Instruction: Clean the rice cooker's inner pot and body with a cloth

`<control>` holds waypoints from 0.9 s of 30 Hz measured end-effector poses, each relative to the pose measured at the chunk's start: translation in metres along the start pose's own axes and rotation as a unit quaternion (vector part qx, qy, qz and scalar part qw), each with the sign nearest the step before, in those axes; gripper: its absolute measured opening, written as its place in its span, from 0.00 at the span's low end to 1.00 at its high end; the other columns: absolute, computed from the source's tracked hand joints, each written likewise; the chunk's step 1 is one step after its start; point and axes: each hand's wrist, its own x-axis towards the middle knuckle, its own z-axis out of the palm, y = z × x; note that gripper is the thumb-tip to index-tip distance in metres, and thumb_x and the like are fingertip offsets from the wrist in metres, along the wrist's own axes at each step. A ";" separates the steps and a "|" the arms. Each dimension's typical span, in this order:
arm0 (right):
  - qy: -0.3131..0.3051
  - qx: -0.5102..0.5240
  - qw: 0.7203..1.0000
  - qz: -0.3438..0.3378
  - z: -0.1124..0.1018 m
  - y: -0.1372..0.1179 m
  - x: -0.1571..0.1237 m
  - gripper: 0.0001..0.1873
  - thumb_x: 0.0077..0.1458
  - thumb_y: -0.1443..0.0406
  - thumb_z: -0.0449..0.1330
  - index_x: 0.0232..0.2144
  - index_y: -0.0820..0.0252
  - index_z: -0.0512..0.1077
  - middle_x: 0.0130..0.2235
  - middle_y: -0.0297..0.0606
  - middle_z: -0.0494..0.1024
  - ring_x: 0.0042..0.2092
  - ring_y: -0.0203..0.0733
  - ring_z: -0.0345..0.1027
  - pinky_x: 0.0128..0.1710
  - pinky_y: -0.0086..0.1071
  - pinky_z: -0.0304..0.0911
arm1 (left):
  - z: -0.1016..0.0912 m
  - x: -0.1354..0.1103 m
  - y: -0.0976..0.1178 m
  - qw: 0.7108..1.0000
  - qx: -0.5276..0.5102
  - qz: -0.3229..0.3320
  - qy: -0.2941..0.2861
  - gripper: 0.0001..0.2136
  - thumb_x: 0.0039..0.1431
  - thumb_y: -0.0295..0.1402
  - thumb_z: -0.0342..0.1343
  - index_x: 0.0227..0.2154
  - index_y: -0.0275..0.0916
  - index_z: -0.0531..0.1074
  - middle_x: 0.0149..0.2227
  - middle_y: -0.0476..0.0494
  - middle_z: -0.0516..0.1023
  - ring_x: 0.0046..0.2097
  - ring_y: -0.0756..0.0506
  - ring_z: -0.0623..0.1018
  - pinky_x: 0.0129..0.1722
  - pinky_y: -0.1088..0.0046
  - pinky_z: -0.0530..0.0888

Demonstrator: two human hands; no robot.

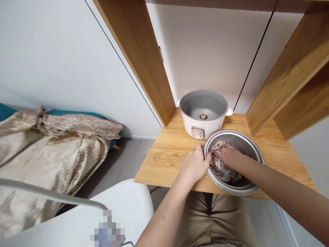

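A grey metal rice cooker inner pot rests near the front edge of the wooden desk. My left hand grips its left rim, thumb on the inside and fingers outside. Inside the pot, my right hand is closed on a patterned cloth, pressing it against the inner left wall. Part of the cloth lies down toward the pot's bottom, and some of my right fingers are hidden in it. Just behind stands the white rice cooker body, lidless, its heating plate and centre button showing.
The wooden desktop is bordered by upright wooden panels and a white wall behind. A white chair stands at front left. Further left is a bed with a beige patterned cover. My legs are below the desk edge.
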 end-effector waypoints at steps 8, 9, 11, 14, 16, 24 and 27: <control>-0.011 -0.026 0.999 -0.030 0.000 0.004 -0.008 0.30 0.59 0.74 0.59 0.63 0.57 0.74 0.55 0.49 0.82 0.53 0.52 0.78 0.57 0.41 0.68 | -0.001 0.032 0.012 0.996 -0.045 0.060 0.052 0.18 0.70 0.40 0.53 0.58 0.40 0.72 0.61 0.31 0.77 0.60 0.33 0.78 0.58 0.58 0.72; -0.011 -0.027 0.999 -0.030 0.000 0.004 -0.009 0.30 0.59 0.73 0.60 0.63 0.56 0.73 0.57 0.49 0.81 0.54 0.52 0.78 0.58 0.40 0.67 | 0.000 0.035 0.013 0.995 -0.048 0.066 0.054 0.16 0.71 0.39 0.52 0.56 0.40 0.73 0.59 0.32 0.79 0.59 0.34 0.79 0.57 0.59 0.72; -0.010 -0.027 0.999 -0.025 0.001 0.003 -0.009 0.31 0.58 0.73 0.61 0.64 0.58 0.72 0.58 0.50 0.80 0.55 0.53 0.77 0.59 0.41 0.66 | 0.002 0.039 0.014 0.994 -0.051 0.072 0.057 0.14 0.73 0.36 0.48 0.54 0.40 0.74 0.56 0.32 0.82 0.57 0.35 0.80 0.56 0.60 0.72; -0.011 -0.021 1.000 -0.003 0.000 0.000 -0.009 0.31 0.58 0.70 0.64 0.64 0.63 0.71 0.53 0.54 0.82 0.53 0.55 0.78 0.56 0.42 0.68 | 0.005 0.040 0.013 0.996 -0.043 0.063 0.054 0.15 0.74 0.35 0.46 0.52 0.37 0.74 0.51 0.29 0.84 0.55 0.35 0.82 0.53 0.61 0.73; -0.012 -0.017 1.000 0.013 -0.001 -0.004 -0.008 0.30 0.58 0.67 0.65 0.63 0.67 0.72 0.49 0.56 0.84 0.51 0.55 0.79 0.53 0.41 0.70 | 0.007 0.040 0.013 0.996 -0.033 0.056 0.056 0.15 0.74 0.36 0.45 0.50 0.36 0.75 0.50 0.27 0.84 0.54 0.33 0.83 0.52 0.61 0.73; -0.017 -0.002 0.999 0.034 -0.002 0.000 -0.005 0.31 0.55 0.66 0.68 0.61 0.63 0.73 0.49 0.54 0.84 0.52 0.51 0.80 0.56 0.38 0.69 | 0.010 0.035 0.015 0.997 0.005 0.036 0.071 0.16 0.75 0.37 0.43 0.49 0.37 0.75 0.47 0.28 0.85 0.51 0.33 0.84 0.49 0.61 0.73; -0.027 0.000 0.999 0.045 -0.004 0.003 -0.008 0.35 0.56 0.67 0.67 0.66 0.60 0.69 0.51 0.53 0.83 0.55 0.51 0.78 0.56 0.38 0.69 | 0.009 0.034 0.015 0.997 0.018 0.032 0.069 0.15 0.76 0.37 0.43 0.49 0.38 0.74 0.47 0.29 0.85 0.51 0.33 0.84 0.48 0.62 0.73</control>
